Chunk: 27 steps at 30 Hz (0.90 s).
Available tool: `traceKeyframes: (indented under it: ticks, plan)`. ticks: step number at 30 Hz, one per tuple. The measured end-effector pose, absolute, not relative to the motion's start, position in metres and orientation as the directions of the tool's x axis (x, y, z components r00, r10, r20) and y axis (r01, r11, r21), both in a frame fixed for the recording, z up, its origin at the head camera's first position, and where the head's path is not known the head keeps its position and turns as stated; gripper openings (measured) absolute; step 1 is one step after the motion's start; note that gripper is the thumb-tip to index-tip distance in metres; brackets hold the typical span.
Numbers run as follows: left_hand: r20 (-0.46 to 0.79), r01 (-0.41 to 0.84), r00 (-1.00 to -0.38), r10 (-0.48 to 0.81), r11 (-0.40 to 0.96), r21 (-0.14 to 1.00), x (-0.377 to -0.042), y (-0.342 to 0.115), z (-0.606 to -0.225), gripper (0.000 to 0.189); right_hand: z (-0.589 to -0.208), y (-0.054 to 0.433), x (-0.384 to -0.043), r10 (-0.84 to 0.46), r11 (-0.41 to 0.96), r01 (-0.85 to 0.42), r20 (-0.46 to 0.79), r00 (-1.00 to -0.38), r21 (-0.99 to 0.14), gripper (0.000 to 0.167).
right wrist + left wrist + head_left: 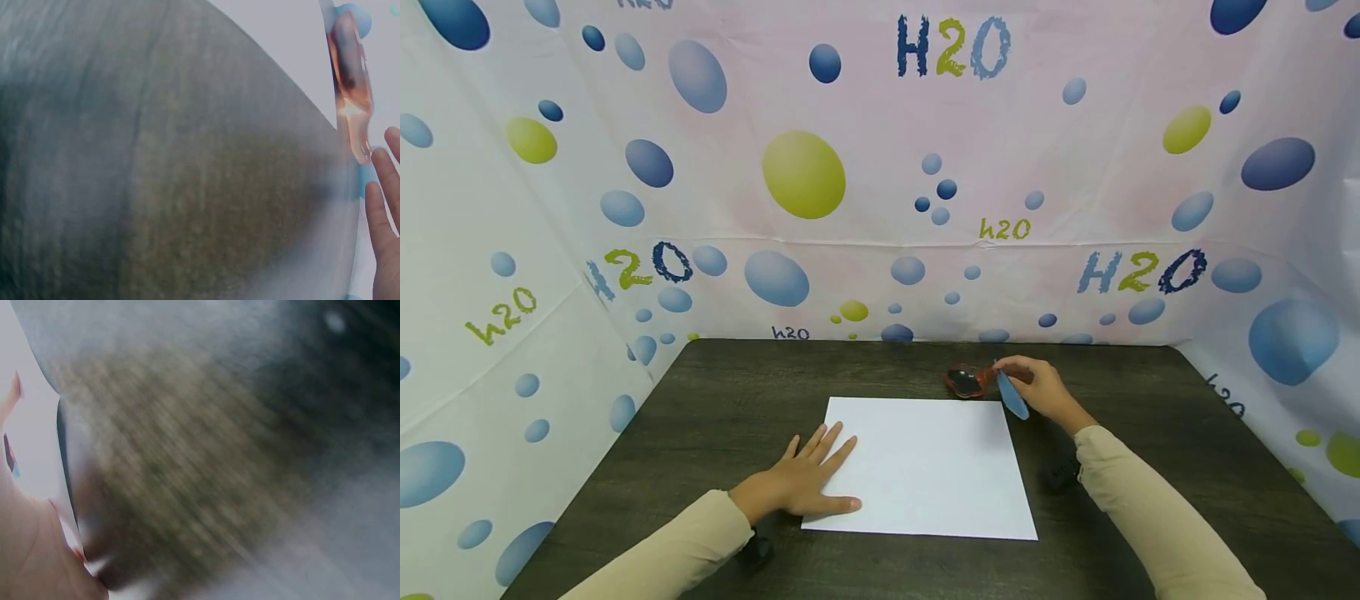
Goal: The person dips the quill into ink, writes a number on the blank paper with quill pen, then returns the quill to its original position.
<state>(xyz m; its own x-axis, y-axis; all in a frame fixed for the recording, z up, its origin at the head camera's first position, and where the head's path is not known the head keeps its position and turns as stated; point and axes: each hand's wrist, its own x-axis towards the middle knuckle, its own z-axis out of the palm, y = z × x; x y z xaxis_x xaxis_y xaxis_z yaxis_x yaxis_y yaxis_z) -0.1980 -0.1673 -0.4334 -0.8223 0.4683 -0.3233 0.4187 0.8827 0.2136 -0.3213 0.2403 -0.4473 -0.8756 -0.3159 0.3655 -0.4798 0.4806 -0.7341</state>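
Note:
A sheet of white paper (925, 467) lies on the dark wooden table. My left hand (801, 479) rests on its left side with the fingers spread. Just past the sheet's far right corner, my right hand (1037, 387) pinches the end of a glossy orange-rimmed piece with a dark lens (966, 381), which resembles sunglasses. A blue leaf-shaped part (1012, 396) hangs just below those fingertips. In the right wrist view, the orange-rimmed piece (353, 75) tapers toward the fingers (378, 206). The left wrist view shows part of the left palm (37, 544) at its edge.
The table (760, 367) has dark wood grain, and its far edge meets a white backdrop (865, 108) printed with blue and green bubbles and H2O lettering. This backdrop also rises along the left and right sides. Dark straps sit at both wrists.

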Motion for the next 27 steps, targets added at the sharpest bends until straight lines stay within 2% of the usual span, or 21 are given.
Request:
traceKeyframes:
  ticks: [5, 8, 19, 27]
  plan:
    - [-0.321, 0.416, -0.824, 0.467, 0.883, 0.217, -0.198, -0.168, -0.434, 0.093, -0.443, 0.241, -0.318, -0.294, 0.369, -0.503, 0.415, -0.861, -0.781, 0.024]
    - [-0.321, 0.416, -0.824, 0.468, 0.883, 0.218, -0.198, -0.169, -0.435, 0.093, -0.442, 0.241, -0.317, -0.302, 0.356, -0.504, 0.414, -0.859, -0.787, 0.022]
    - [-0.317, 0.416, -0.824, 0.470, 0.881, 0.226, -0.197, -0.168, -0.434, 0.093, -0.442, 0.243, -0.321, -0.297, 0.396, -0.286, 0.173, -0.939, -0.873, 0.029]
    - [-0.311, 0.420, -0.825, 0.472, 0.880, 0.220, -0.197, -0.168, -0.433, 0.093, -0.436, 0.241, -0.317, -0.299, 0.209, -0.205, 0.137, -0.945, -0.956, 0.032]
